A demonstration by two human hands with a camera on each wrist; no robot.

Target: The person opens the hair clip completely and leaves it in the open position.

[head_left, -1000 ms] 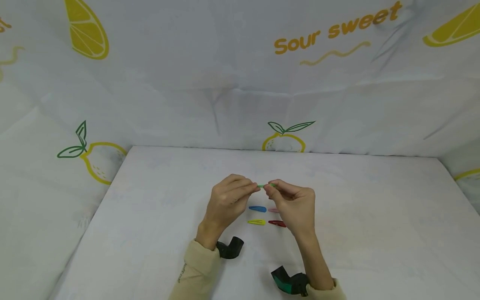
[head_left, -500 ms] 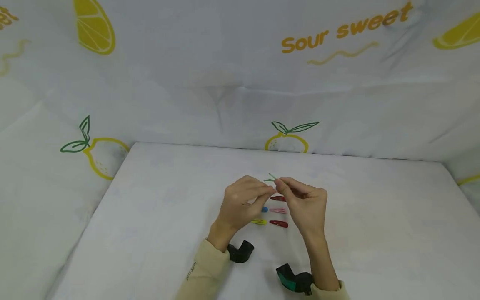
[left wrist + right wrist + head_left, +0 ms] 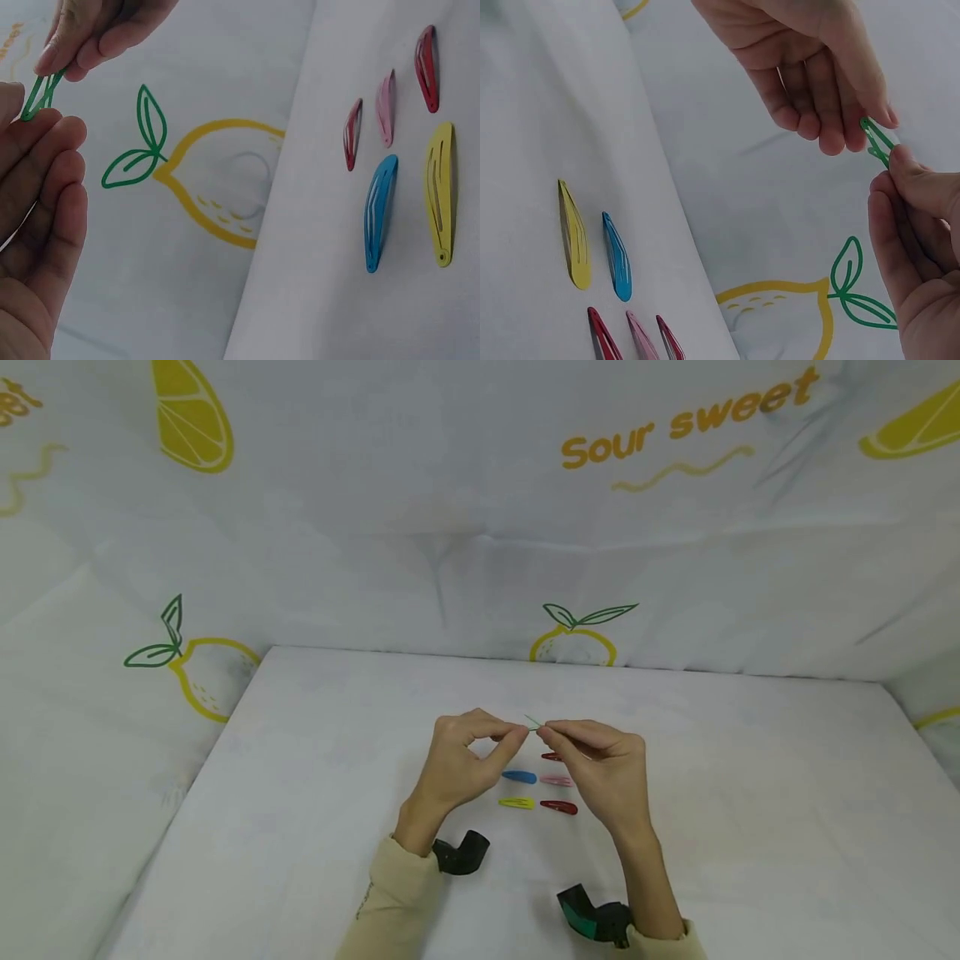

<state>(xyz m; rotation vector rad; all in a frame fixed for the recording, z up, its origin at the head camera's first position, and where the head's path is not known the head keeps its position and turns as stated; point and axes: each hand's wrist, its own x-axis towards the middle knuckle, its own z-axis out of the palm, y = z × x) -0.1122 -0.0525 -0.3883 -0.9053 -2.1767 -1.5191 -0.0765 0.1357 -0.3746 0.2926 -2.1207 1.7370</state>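
Note:
Both hands are raised over the white table, meeting at a green snap hair clip (image 3: 876,141). My left hand (image 3: 467,760) pinches one tip of the clip between thumb and fingers. At its other end, the right hand (image 3: 603,768) grips it with thumb and fingertips, which hide that part. The clip is sprung apart, a thin prong angling away from its frame. Below the hands lie a blue hair clip (image 3: 520,777), a yellow hair clip (image 3: 517,803), a pink hair clip (image 3: 557,781) and a dark red hair clip (image 3: 558,807).
A second red hair clip (image 3: 352,135) lies beyond the pink one, partly behind the right hand in the head view. The clips form two loose columns on the white table (image 3: 750,793). A lemon-printed cloth (image 3: 360,527) hangs behind the table's far edge.
The green clip has gone from lying flat between the fingers to sprung apart. My left hand shifted right off its tip, then came back left and pinches the tip again.

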